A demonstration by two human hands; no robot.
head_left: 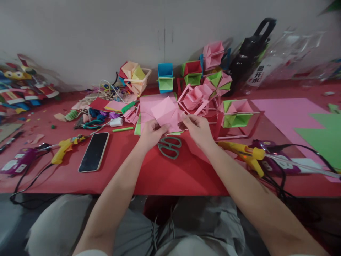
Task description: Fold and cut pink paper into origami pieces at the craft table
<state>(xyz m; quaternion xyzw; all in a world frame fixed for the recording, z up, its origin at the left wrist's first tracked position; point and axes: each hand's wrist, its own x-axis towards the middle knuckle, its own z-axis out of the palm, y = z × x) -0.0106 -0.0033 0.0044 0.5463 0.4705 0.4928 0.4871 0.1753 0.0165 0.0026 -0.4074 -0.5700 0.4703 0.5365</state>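
Note:
A folded piece of pink paper is tilted up over a stack of pink and green sheets. My left hand pinches its lower left edge between thumb and fingers. On the other side, my right hand has thumb and fingers closed at the right edge of the pink paper; the exact grip is partly hidden. Just below the paper, between my wrists, lie grey-green scissor handles; the blades are hidden.
Folded-paper lanterns crowd the back by the wall. A phone and a yellow glue gun lie left; another glue gun with cables lies right. Bottles stand at the back right. Pink sheets cover the far right.

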